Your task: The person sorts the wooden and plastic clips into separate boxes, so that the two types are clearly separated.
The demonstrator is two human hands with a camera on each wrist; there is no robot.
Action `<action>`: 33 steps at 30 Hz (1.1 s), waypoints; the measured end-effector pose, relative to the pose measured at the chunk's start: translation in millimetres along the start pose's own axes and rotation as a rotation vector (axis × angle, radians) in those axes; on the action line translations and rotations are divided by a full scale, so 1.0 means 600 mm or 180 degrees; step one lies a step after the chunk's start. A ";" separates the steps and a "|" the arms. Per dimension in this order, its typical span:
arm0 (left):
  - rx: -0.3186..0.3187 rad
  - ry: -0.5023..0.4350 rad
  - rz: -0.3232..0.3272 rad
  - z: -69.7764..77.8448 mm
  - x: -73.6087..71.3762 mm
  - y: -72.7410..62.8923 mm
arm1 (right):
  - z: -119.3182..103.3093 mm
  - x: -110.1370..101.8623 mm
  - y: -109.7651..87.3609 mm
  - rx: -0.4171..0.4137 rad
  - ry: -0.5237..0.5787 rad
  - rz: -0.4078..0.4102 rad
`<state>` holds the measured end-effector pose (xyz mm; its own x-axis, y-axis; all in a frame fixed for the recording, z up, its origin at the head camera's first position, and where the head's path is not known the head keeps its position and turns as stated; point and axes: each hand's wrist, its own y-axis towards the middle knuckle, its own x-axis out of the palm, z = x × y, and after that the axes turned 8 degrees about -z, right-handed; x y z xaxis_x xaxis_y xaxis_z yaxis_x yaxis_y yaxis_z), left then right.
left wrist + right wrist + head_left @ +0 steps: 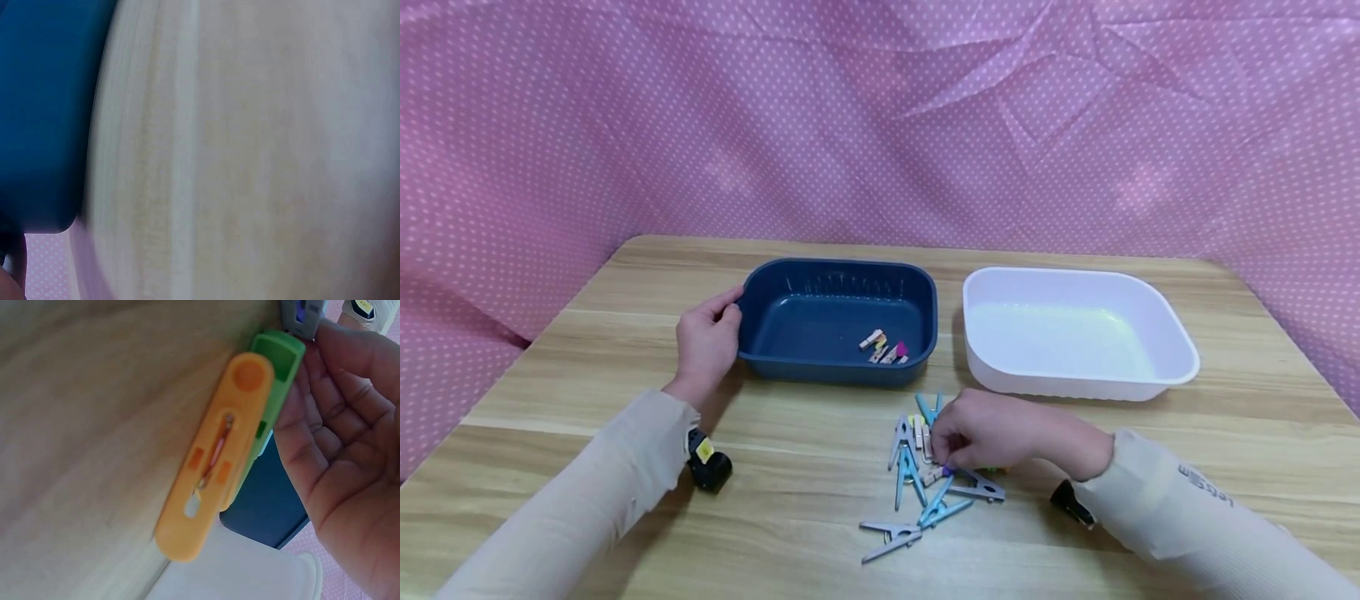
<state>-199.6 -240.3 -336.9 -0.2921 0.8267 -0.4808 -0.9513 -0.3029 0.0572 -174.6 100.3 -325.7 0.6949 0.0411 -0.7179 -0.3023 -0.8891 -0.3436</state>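
My left hand (707,337) grips the left rim of a dark blue basin (835,372), which also fills the left edge of the left wrist view. Inside the basin lie several small wooden clothespins (887,353), one with a magenta piece. My right hand (981,429) reaches down with bent fingers into a pile of blue, grey and wooden clothespins (910,475). Its fingertips are by a small wooden clothespin with a purple piece (936,474); I cannot tell whether they pinch it. In the right wrist view, an orange clothespin (212,456) and a green clothespin (275,362) lie beside the palm.
A white basin (1075,387) stands to the right of the blue one. Nearest me on the wooden table (790,533) lies a grey clothespin (891,537). Pink dotted cloth (880,125) hangs behind the table and at both sides.
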 end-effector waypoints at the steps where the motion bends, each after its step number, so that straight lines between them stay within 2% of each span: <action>1: -0.0007 -0.0001 -0.0008 0.000 0.000 0.000 | 0.000 0.000 0.000 0.0012 -0.0009 0.0005; 8: -0.0019 -0.0010 0.0001 0.000 -0.001 0.001 | -0.003 -0.002 -0.001 0.0135 -0.0007 0.0096; 15: -0.0028 -0.0019 -0.0044 -0.001 -0.001 0.001 | -0.003 -0.002 -0.004 0.0116 -0.0051 0.0287; 33: 0.0008 -0.0012 -0.0084 -0.001 -0.002 0.001 | -0.001 -0.004 -0.007 0.0112 0.0089 0.0483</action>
<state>-199.9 -241.9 -336.9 -0.2674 0.8362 -0.4788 -0.9589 -0.2798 0.0468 -174.8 103.6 -322.4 0.6573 -0.1056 -0.7462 -0.4275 -0.8677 -0.2538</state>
